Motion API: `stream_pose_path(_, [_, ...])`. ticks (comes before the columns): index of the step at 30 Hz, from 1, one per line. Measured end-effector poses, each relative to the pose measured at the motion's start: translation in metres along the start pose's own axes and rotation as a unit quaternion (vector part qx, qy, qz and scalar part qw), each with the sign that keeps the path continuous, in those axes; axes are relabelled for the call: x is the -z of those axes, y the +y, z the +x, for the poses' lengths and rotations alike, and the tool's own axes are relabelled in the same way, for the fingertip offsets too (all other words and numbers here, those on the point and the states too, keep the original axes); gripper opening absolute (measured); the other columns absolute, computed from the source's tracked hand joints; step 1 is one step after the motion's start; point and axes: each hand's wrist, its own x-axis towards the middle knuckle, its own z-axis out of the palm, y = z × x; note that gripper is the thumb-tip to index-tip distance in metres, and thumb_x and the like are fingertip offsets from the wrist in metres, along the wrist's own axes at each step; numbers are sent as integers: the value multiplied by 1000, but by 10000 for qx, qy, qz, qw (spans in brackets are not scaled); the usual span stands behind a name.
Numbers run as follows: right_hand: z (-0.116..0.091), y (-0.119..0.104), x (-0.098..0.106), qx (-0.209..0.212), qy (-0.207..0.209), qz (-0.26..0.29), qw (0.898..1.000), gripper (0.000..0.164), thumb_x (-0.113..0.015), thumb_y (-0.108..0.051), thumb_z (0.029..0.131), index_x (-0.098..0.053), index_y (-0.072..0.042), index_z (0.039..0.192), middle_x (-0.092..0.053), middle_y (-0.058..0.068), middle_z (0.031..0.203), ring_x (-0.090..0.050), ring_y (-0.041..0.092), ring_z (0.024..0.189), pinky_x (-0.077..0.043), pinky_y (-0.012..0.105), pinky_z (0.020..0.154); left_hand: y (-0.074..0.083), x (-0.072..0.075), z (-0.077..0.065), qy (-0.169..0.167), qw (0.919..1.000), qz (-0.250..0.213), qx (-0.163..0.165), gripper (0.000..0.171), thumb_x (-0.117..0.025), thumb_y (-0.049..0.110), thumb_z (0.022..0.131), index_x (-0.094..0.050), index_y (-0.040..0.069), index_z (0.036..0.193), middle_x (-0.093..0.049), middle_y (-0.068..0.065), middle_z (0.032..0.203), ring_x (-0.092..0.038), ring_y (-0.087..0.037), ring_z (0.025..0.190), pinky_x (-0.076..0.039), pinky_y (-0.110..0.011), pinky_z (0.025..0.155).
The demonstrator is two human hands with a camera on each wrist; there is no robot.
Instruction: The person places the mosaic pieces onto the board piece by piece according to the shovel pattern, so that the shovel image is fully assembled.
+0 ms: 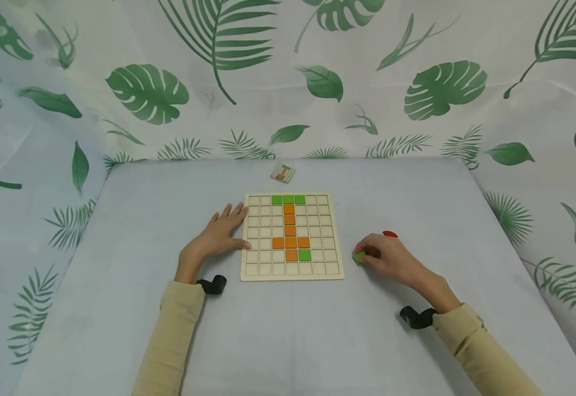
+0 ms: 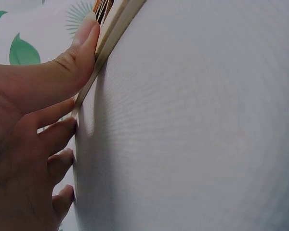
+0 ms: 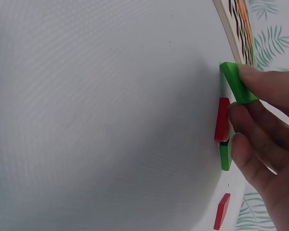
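Observation:
A pale wooden grid board [image 1: 243, 269] lies mid-table. Green tiles [image 1: 288, 199] fill part of its top row, and orange tiles [image 1: 289, 220] run down from them into a cross shape. Another green tile [image 1: 305, 254] sits low, right of the orange column. My left hand [image 1: 219, 234] lies along the board's left side with fingers spread, thumb on the rim. To the right of the board, my right hand [image 1: 384, 256] pinches a loose green tile [image 3: 237, 83] between thumb and fingers. Under that hand, the right wrist view shows a red tile [image 3: 222, 119] and a green one [image 3: 225, 155].
A small patterned card [image 1: 283, 172] lies behind the board. One more red tile [image 3: 222, 211] is on the table farther along in the right wrist view. Black wrist cameras [image 1: 212, 285] stick out from both sleeves. A leaf-print cloth [image 1: 268, 99] hangs behind and beside the table.

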Motion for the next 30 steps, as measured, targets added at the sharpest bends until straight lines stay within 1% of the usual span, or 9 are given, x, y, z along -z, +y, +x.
stream_pose_path(3, [1, 1, 0, -10, 143, -33, 9999, 16, -79, 2, 86, -73, -8, 97, -74, -3, 92, -66, 8, 78, -57, 22, 71, -1, 0, 1, 13, 10000, 2, 3, 98, -74, 35, 94, -12, 6, 165, -4, -15, 173, 6, -38, 160, 4, -57, 129])
stream_pose_path(6, [2, -1, 0, -28, 290, -112, 9995, 15, -78, 2, 87, -73, -7, 96, -74, -1, 89, -66, 8, 72, -56, 23, 66, -1, -1, 0, 21, 10000, -11, -27, 98, -74, 34, 94, -13, 6, 165, -4, -15, 173, 5, -39, 160, 4, -57, 129])
stream_pose_path(9, [2, -3, 1, -123, 351, -57, 9993, 11, -75, 1, 90, -72, -6, 98, -74, 2, 86, -65, 7, 67, -55, 23, 61, 0, 0, 0, 14, 10000, 0, -37, 98, -74, 34, 94, -12, 5, 165, -4, -16, 173, 5, -39, 160, 4, -57, 129])
stream_pose_path(12, [3, -4, 0, -212, 413, 37, 9989, 10, -73, 0, 93, -72, -5, 101, -73, 3, 85, -64, 7, 65, -54, 22, 60, 1, 1, -1, 11, 10000, -14, -27, 98, -75, 33, 94, -13, 5, 165, -4, -16, 173, 5, -39, 160, 4, -58, 129])
stream_pose_path(14, [4, -4, -1, -236, 441, 117, 9987, 11, -74, -1, 92, -73, -6, 103, -74, 3, 86, -65, 8, 67, -55, 22, 62, 1, 1, -1, 3, 10000, -12, -23, 98, -75, 33, 94, -13, 5, 165, -4, -16, 173, 5, -40, 160, 4, -58, 129])
stream_pose_path(18, [6, -8, -1, -141, 444, 156, 9988, 19, -76, 1, 89, -73, -5, 106, -76, 5, 95, -70, 12, 75, -57, 24, 68, 1, 1, -2, 3, 10000, -24, -39, 98, -75, 33, 94, -13, 5, 165, -4, -16, 173, 5, -40, 160, 4, -58, 129])
stream_pose_path(21, [6, -12, -1, -141, 307, 190, 9992, 24, -76, 4, 88, -73, -5, 111, -76, 7, 106, -71, 16, 84, -59, 26, 74, 0, 1, -2, -10, 10000, -62, -46, 98, -75, 33, 94, -13, 5, 165, -4, -17, 173, 6, -40, 160, 5, -58, 129])
stream_pose_path(24, [5, -13, -2, -198, 127, 249, 9994, 28, -75, 4, 89, -71, -4, 115, -74, 8, 112, -71, 17, 89, -60, 28, 79, 0, 0, -3, -50, 10000, -33, -55, 98, -74, 33, 94, -13, 4, 165, -4, -17, 173, 6, -41, 159, 5, -59, 128])
stream_pose_path(30, [9, -16, -4, -9, 103, 379, 9992, 32, -77, 4, 87, -71, -3, 118, -74, 8, 113, -71, 17, 91, -61, 28, 81, 1, 0, -3, 11, 10000, 10, -93, 97, -74, 32, 95, -13, 3, 165, -5, -18, 172, 5, -41, 159, 4, -59, 128])
